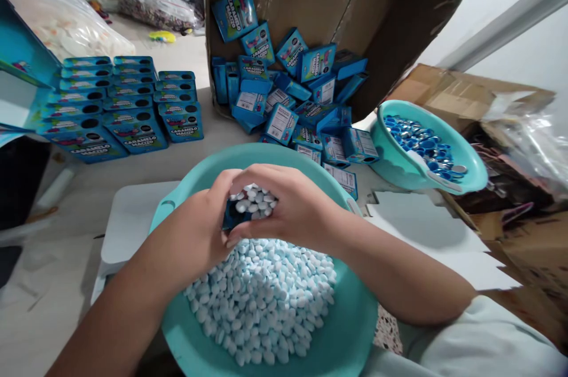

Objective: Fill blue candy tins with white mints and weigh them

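Observation:
Both hands meet above a turquoise basin [355, 329] heaped with white and pale blue candies [266, 300]. My left hand [204, 220] is closed around a small blue box [235, 216], mostly hidden by the fingers. My right hand [299, 202] is cupped around a handful of white candies [255, 202] at the box's opening. Fingertips of the two hands touch or nearly touch. How full the box is, I cannot tell.
A tipped cardboard carton [368, 16] spills blue candy boxes [281, 122] behind the basin. Rows of upright boxes [135, 128] stand at left. Right of the carton is a turquoise tub [477, 173] of small blue and silver pieces. White cards [412, 223] lie below it.

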A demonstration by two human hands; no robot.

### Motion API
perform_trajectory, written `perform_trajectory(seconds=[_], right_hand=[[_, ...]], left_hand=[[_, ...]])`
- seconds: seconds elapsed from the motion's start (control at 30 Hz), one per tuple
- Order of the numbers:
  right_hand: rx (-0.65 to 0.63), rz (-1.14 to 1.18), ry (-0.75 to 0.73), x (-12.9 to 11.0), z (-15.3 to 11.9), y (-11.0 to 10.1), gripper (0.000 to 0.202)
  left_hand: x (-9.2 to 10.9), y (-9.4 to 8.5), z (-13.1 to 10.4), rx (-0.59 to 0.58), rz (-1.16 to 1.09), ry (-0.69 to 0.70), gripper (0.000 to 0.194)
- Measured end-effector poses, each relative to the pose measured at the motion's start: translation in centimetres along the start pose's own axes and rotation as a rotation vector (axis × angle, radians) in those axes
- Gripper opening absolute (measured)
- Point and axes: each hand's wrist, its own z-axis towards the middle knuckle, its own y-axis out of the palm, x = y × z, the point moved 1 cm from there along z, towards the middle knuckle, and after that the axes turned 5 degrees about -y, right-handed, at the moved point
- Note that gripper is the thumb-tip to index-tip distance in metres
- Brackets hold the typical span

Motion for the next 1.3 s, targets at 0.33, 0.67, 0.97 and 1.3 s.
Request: perform_trajectory(seconds=[0.33, 0.67, 0.97, 1.3], right_hand=[[0.123, -0.051, -0.154, 0.7, -0.4, 1.6, 0.041], [0.231, -0.013, -0.274, 0.7, -0.2, 0.7, 0.016], [0.122, -0.156, 0.031, 0.4, -0.8, -2.6, 0.013], [0.059, -0.078, 0.002, 0.9, -0.6, -0.8, 0.010]], left_hand=[[-0.3, -0.1, -0.3, 0.019, -0.056, 0.058, 0.029], [0.7, -0.3, -0.1, 0.091, -0.164, -0.067, 0.038], [0.2, -0.1, 0.0, 0.238, -0.259, -0.116, 0.037], [0.0, -0.2, 0.0, 0.162, -0.164, -0.039, 0.042]])
